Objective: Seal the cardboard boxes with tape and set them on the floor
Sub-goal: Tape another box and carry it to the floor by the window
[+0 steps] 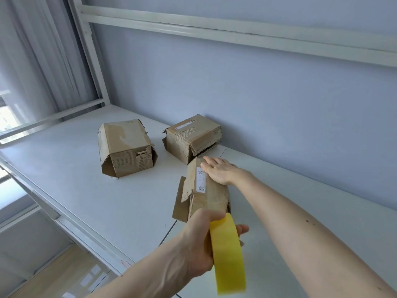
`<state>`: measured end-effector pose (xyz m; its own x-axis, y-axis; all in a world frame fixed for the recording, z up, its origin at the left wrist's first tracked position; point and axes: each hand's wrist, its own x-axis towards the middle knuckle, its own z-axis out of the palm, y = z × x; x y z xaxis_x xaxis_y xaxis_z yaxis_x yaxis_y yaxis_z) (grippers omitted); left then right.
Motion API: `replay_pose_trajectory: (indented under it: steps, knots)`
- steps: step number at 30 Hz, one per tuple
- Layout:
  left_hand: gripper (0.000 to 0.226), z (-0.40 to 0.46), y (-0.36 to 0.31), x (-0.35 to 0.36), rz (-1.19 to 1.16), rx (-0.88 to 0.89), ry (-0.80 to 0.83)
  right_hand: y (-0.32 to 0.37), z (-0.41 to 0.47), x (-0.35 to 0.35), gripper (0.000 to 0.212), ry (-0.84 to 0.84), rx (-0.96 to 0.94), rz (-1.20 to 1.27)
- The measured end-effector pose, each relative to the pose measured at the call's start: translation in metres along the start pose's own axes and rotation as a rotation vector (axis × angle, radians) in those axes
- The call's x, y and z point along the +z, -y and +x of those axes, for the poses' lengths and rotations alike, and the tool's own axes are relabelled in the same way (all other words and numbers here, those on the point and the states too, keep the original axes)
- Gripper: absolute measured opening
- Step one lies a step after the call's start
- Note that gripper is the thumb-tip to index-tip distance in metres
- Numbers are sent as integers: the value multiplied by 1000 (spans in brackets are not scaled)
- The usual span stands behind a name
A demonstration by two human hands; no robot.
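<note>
Head view, nearest first: the left hand (pixel 199 239) grips a roll of yellow tape (pixel 227 254), apparently ready to seal the small cardboard box (pixel 206 194) on the white desk (pixel 75 179) just beyond. The right hand (pixel 219 171) lies flat, fingers straight, on that box's top, likely pressing its flaps shut. Farther back, a second box (pixel 126 147) sits mid-desk and a third (pixel 193 136) against the wall-side edge, flaps loose.

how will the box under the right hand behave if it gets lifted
The nearest box looks worn, with a loose flap, so it will probably flex and the flap may swing. Being small, it is likely light. The right hand lies flat on it; the left hand holds the tape.
</note>
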<state>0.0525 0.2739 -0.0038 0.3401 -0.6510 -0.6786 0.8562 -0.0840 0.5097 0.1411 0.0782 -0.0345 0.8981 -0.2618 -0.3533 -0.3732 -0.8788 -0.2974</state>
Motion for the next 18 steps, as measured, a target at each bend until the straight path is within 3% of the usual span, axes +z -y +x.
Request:
replay_pose_trajectory:
  steps: [12, 15, 18]
  knots:
    - [34, 17, -15, -19, -72, -57, -11, 1, 35, -21, 66, 129, 35, 40]
    - [28, 21, -16, -17, -81, -30, 5, 4, 30, -26, 71, -29, -23, 58]
    - [29, 25, -19, -17, -98, -13, -6, 9, 4, -27, 56, -256, -169, 109]
